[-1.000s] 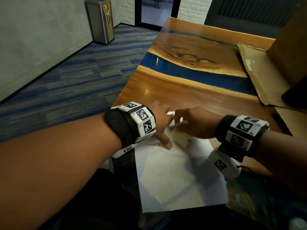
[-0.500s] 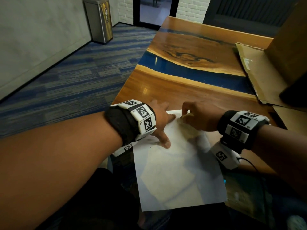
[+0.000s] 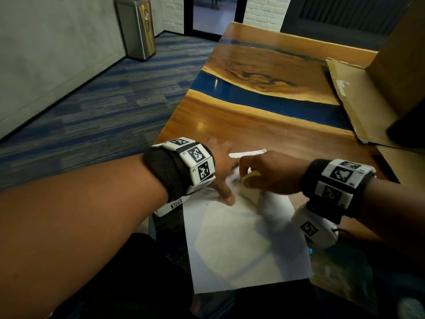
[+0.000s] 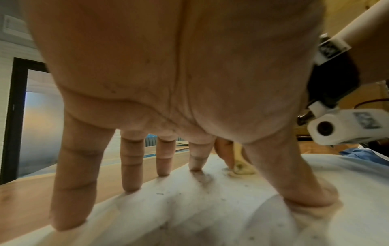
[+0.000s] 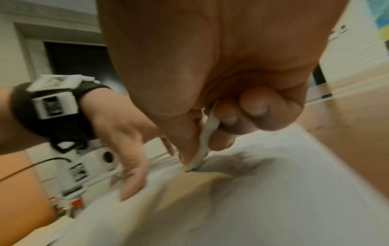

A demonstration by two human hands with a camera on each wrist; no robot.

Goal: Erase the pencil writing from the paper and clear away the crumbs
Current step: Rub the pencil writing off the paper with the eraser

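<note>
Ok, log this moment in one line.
erasing | left hand presses paper flat | right hand pinches eraser on paper | crumbs remain

Steel bin (image 3: 135,26) by wall, flattened cardboard (image 3: 351,93) on wood-and-blue table (image 3: 264,125), striped carpet (image 3: 103,107)

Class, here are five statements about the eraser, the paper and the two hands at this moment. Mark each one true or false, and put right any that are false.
1. The right hand pinches the eraser. True.
2. The left hand is lifted clear of the paper. False: its spread fingers press down on the paper and the table.
3. The eraser's tip touches the paper. True.
4. The paper is free of crumbs. False: dark specks lie scattered on it near the left hand.
5. The metal bin stands on the table. False: it stands on the carpet by the wall.
</note>
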